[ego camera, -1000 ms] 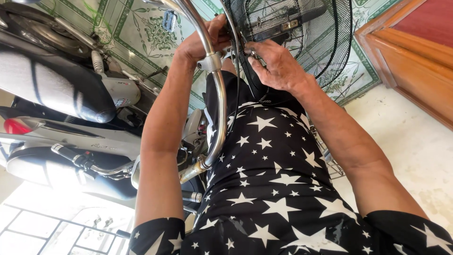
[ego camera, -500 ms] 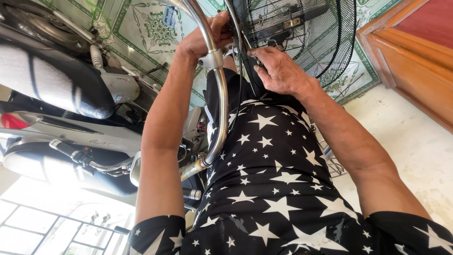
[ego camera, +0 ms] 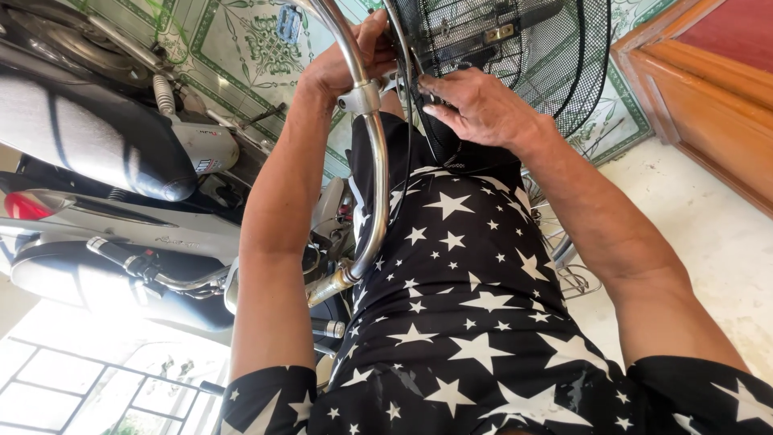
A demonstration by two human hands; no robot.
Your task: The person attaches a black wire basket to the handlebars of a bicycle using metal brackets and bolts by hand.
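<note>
A black short-sleeved shirt printed with white stars (ego camera: 459, 322) fills the lower middle of the view, worn by the person whose arms reach up and away from the camera. To the left stands a grey and black motor scooter with a dark padded seat (ego camera: 88, 145), its chrome grab rail and red tail lamp low at the left edge. Under it lies a green and cream patterned tile floor (ego camera: 241, 48), and at the right edge runs a brown wooden door frame (ego camera: 700, 89), with pale concrete floor (ego camera: 717, 234) beside it.

At the top centre hangs a black wire mesh bicycle basket (ego camera: 555, 56), round-rimmed and see-through. A curved chrome bicycle handlebar tube (ego camera: 374, 185) sweeps from the top of the view down to a dull metal end near the left forearm, passing across the shirt front. A small silver clamp bracket (ego camera: 362, 98) sits on that tube, just below the left hand.

The left hand (ego camera: 346, 60) is curled around the chrome tube above the bracket, fingers closed on it. The right hand (ego camera: 475, 105) lies against the lower rim of the basket, fingers bent and pinched on thin black cables (ego camera: 419, 121) that run down beside the tube; how tightly it holds them cannot be told. The two hands are near each other, the tube between them.
</note>
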